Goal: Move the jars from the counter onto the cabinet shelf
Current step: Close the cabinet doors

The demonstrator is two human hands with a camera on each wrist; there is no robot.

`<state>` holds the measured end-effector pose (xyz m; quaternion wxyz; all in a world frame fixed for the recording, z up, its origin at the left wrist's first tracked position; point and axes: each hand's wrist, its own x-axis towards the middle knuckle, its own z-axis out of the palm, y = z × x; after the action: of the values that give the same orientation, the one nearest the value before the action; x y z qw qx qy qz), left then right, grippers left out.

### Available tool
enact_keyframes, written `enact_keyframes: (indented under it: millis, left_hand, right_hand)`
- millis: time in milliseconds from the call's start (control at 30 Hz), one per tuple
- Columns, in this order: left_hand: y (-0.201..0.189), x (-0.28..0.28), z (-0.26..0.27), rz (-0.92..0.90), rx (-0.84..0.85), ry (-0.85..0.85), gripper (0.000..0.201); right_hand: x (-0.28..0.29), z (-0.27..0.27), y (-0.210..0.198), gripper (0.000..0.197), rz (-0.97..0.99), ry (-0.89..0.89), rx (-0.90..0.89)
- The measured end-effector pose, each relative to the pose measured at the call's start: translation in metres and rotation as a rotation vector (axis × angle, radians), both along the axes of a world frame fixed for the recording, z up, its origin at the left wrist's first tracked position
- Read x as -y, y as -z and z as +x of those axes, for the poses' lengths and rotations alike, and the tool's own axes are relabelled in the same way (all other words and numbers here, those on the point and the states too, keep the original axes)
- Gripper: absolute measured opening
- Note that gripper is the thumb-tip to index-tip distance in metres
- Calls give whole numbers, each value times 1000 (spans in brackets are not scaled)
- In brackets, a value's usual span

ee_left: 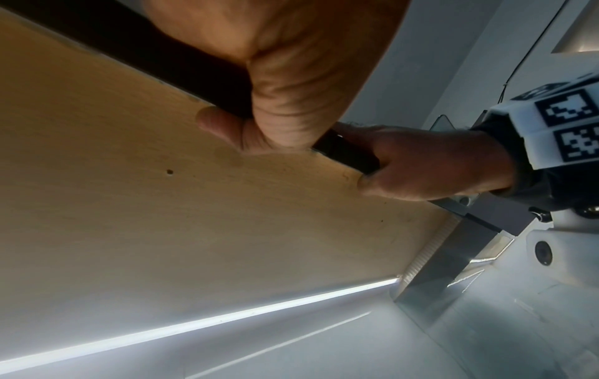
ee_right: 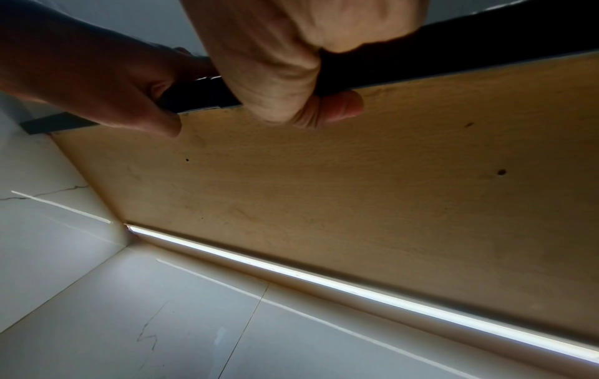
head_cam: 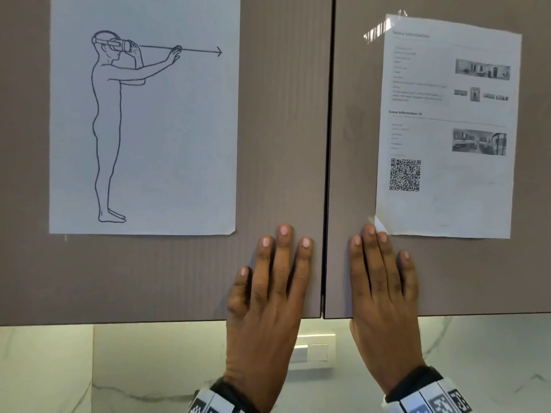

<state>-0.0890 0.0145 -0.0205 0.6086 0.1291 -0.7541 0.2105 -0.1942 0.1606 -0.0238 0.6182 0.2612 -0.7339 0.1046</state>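
At lower edges, side by side: left hand (head_cam: pixel 268 308) pinches left door (head_cam: pixel 268 144), right hand (head_cam: pixel 384 299) pinches right door (head_cam: pixel 351 144).

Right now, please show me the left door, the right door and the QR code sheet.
left door (head_cam: pixel 283 114), head view, bare panel beside the seam
right door (head_cam: pixel 354 144), head view, bare strip beside the seam
QR code sheet (head_cam: pixel 465 180), head view, blank paper right of code

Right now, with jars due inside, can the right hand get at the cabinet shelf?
Likely not: the shut right cabinet door covers it. The right hand only grips that door's bottom edge.
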Motion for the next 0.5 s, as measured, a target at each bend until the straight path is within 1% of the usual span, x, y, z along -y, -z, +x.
enact_keyframes:
  millis: [200,500]
  left_hand:
    - [-1,-4,9,-8,28,-5,66]
    - [-2,-9,18,-1,75,-2,66]
  right_hand:
    - [-7,6,-3,60,17,-72,-2]
    - [-10,7,-3,59,22,-96,-14]
